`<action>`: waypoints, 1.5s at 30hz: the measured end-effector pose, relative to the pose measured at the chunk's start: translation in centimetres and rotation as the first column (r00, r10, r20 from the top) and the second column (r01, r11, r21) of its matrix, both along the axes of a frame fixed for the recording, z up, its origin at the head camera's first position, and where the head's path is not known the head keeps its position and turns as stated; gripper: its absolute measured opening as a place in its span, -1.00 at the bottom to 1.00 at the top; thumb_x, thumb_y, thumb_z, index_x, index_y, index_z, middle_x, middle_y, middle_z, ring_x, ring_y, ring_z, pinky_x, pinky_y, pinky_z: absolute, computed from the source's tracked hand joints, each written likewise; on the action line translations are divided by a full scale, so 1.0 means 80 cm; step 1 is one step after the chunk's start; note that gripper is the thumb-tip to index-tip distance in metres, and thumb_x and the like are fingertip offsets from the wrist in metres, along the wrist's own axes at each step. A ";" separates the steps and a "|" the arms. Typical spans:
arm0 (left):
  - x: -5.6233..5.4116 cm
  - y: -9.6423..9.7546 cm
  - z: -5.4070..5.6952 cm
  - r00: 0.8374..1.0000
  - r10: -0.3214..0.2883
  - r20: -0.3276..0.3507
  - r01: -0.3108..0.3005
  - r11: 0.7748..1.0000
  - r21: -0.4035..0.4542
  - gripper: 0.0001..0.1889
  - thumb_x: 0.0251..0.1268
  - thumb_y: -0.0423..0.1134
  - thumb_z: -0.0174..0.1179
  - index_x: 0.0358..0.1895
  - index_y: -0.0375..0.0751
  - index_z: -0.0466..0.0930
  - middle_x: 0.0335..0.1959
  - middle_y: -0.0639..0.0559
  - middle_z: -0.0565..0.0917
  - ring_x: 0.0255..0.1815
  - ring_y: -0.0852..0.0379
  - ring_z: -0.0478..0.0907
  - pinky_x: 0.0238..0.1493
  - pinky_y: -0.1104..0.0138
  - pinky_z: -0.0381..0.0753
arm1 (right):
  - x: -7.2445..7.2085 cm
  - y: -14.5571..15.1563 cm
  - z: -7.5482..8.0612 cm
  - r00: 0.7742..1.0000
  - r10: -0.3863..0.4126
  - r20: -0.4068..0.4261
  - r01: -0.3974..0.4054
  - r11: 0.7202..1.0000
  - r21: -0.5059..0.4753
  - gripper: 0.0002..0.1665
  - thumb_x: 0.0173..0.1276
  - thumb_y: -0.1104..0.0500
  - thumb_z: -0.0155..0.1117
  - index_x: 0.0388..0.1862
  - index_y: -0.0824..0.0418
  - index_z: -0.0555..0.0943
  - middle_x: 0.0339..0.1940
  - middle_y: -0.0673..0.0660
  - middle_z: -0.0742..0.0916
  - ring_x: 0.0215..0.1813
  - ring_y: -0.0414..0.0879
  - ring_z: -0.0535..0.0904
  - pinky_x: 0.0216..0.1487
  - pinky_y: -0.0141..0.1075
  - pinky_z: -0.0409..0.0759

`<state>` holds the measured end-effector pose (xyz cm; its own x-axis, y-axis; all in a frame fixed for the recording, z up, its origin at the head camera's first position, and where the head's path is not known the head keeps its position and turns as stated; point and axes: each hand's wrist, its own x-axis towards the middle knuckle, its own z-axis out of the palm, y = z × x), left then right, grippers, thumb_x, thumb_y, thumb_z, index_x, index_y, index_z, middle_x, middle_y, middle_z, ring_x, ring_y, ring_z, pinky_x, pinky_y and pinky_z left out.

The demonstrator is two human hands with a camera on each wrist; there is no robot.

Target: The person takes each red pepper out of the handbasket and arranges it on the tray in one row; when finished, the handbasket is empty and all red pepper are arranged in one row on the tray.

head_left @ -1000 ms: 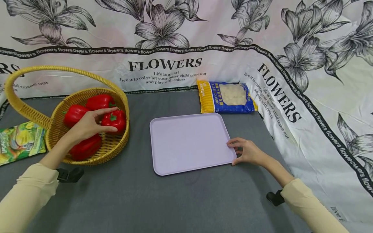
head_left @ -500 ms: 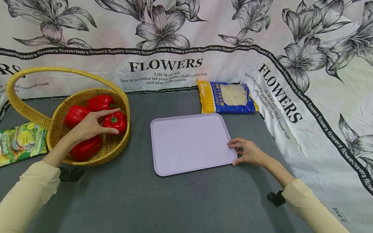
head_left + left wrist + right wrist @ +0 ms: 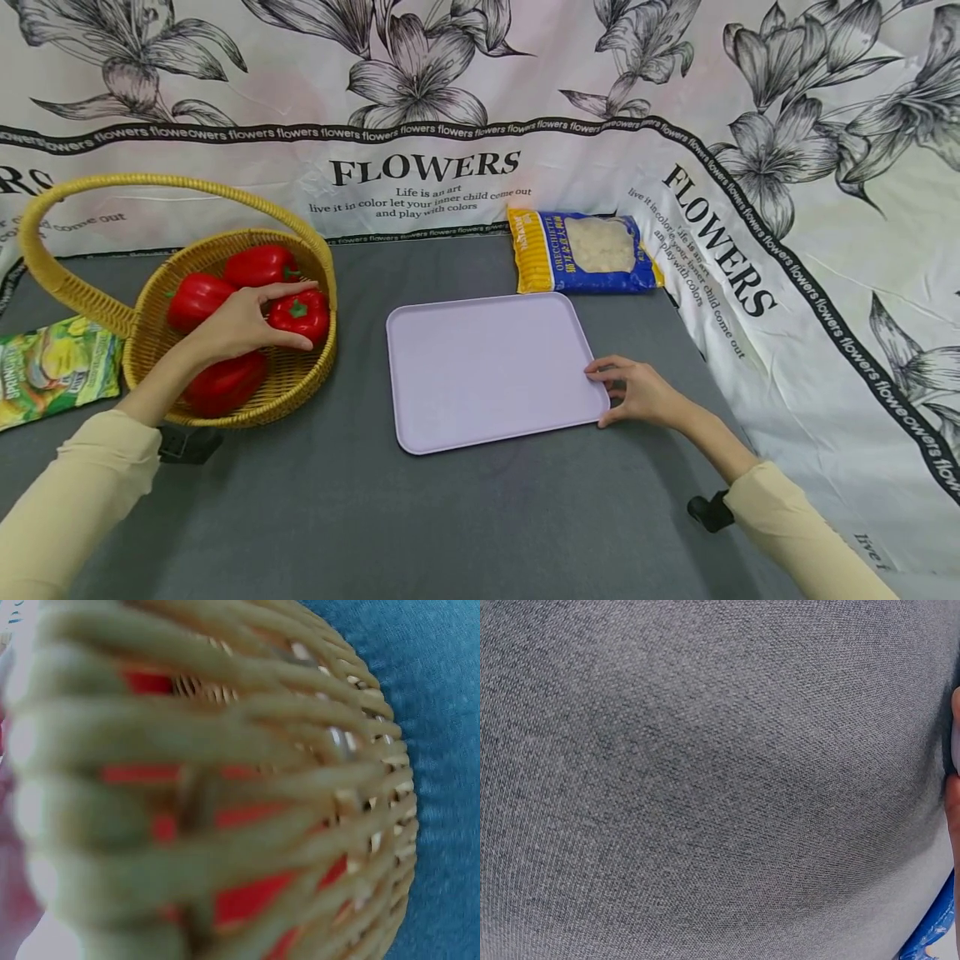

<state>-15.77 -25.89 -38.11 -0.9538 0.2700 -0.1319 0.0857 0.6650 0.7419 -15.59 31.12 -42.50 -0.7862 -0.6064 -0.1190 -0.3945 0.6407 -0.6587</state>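
In the head view, a yellow wicker basket (image 3: 142, 367) with a tall handle holds several red bell peppers. My left hand (image 3: 240, 323) reaches into it, thumb and fingers on either side of the red bell pepper (image 3: 298, 317) at the right, its green stem facing up. The left wrist view is mostly basket weave (image 3: 225, 750), with red showing through the gaps. At the right edge of a pale lilac tray (image 3: 487, 375), my right hand (image 3: 637, 392) grips the rim between fingers and thumb. Only fingertips (image 3: 954, 802) show in the right wrist view.
A blue and yellow pasta bag (image 3: 592, 252) lies behind the tray. Left of the basket is a green packet (image 3: 60, 367), partly out of view. The dark grey tabletop (image 3: 450, 525) meets a floral cloth (image 3: 585, 167) at the back and right.
The basket has shifted slightly to the right, together with my left hand and the bell pepper in it. My right hand and the tray stay put.
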 end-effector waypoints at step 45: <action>0.038 -0.003 0.023 0.965 0.261 -0.004 -0.258 0.957 0.130 -0.26 0.06 0.02 0.42 0.36 -0.02 0.40 0.22 -0.22 0.43 0.18 -0.07 0.24 -0.19 0.45 0.52 | 0.001 -0.003 0.001 1.000 -0.006 -0.010 0.006 1.000 0.014 -0.22 -0.25 0.24 0.68 0.01 0.51 0.60 0.12 0.31 0.57 0.07 0.18 0.55 -0.07 -0.22 0.64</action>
